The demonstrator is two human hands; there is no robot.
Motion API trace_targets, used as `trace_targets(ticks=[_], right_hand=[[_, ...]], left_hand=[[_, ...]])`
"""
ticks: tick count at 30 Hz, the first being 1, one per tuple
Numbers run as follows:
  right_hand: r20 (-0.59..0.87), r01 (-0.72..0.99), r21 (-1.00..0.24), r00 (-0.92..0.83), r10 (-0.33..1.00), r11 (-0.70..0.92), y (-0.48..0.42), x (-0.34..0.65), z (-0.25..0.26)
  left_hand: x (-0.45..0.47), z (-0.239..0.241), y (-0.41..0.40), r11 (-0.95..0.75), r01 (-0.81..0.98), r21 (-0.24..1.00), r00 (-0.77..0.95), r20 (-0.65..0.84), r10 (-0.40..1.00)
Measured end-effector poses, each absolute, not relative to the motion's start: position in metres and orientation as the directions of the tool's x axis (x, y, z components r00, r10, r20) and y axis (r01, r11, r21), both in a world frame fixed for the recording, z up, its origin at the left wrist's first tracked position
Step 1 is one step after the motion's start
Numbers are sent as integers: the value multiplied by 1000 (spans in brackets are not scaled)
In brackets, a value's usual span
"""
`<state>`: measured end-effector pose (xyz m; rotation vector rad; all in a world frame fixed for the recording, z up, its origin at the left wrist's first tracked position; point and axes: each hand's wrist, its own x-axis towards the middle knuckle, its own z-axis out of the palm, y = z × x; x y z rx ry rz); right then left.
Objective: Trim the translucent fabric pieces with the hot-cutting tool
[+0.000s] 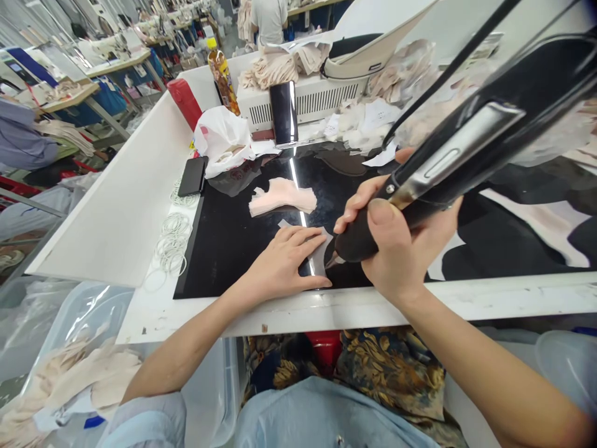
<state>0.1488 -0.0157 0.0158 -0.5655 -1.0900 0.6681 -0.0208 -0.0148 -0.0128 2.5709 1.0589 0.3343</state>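
Observation:
My left hand (290, 256) lies flat with its fingers stretched out, holding down a thin, whitish translucent piece (319, 254) on the black board (233, 255). My right hand (396, 249) is wrapped round a black handheld tool (448, 155) with a silver panel. The tool's small metal tip (333, 260) points down at the piece's right edge; whether it touches cannot be made out. Just beyond my left hand rests a stack of pale pink cut fabric pieces (282, 198). Farther right, a pale fabric piece (541, 224) is spread on the board.
At the left edge lie white rings (172, 246) and a black phone (193, 177). Behind stand a white plastic bag (222, 140), a red cylinder (184, 102), a bottle (224, 81) and an upright dark phone-like slab (283, 113). Fabric bundles (275, 68) lie at the back.

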Motion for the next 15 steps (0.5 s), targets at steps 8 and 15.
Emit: trace_targets(ticks=[8,15], right_hand=[[597,-169,-726,325,733,666,-23,147,12],[597,-173,-719,342,726,673,-20,148,12]], left_hand=[[-21,-12,-15,-659,628,413,693,88,715],[-22,-13,-15,-664,616,424,697,100,710]])
